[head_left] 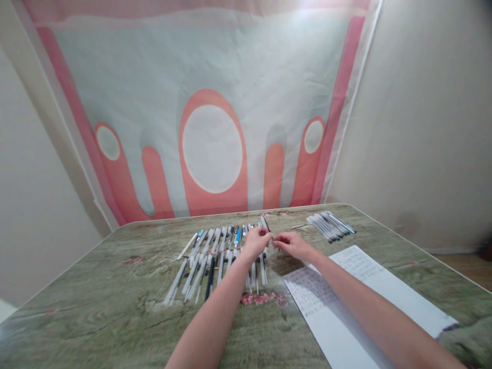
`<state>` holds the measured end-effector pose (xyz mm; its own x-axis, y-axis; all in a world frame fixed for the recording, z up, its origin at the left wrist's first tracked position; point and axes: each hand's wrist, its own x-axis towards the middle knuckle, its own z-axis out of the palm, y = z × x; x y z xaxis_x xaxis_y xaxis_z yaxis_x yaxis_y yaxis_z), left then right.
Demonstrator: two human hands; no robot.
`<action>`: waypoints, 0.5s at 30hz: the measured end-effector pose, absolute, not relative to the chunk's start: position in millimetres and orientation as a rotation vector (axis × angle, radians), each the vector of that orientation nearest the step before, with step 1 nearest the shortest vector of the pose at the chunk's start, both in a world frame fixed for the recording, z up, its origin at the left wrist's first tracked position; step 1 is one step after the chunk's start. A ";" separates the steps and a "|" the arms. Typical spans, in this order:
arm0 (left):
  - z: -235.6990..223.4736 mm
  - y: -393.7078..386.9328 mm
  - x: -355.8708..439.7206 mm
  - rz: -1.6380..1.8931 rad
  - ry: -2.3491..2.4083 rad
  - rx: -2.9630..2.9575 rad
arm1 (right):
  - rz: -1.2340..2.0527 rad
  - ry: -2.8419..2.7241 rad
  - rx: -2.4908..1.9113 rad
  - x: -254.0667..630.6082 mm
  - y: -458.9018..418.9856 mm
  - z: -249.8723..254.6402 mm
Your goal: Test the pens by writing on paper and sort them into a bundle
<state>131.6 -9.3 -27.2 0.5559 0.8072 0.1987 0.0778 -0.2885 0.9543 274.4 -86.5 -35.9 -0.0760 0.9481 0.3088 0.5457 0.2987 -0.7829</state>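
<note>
My left hand point(257, 242) and my right hand point(292, 246) almost meet above the far middle of the table, fingertips pinched. Between them is a slim pen point(266, 223), its far end pointing away from me; its lower end is small and partly hidden by the fingers. Under and left of my left hand lie two rows of pen parts: clear barrels point(199, 277), caps and thin refills. Among them are a black barrel point(209, 278) and a blue piece point(237, 238). My left forearm covers some parts of the nearer row.
A group of pens point(330, 226) lies side by side at the far right. Sheets of paper with handwriting point(369, 266) lie beneath my right forearm. The wood-patterned table point(96, 307) ends at a patterned cloth point(213, 148) hanging behind it.
</note>
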 end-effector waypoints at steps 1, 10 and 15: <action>-26.7 -9.3 132.0 0.883 0.716 1.670 | 0.641 -1.713 -1.353 274.1 -86.4 -36.0; -18.5 12.3 123.9 1.464 0.710 0.640 | 0.519 -1.627 -1.372 281.6 -87.4 -33.9; -23.1 19.2 120.6 1.479 0.775 0.482 | 0.425 -1.676 -1.397 283.5 -87.9 -34.5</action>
<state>120.6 19.2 -23.1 -0.0763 0.9834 -0.1644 -0.6949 0.0659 0.7161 283.5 -87.9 -34.5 0.0277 0.9133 0.4064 0.6097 0.3067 -0.7308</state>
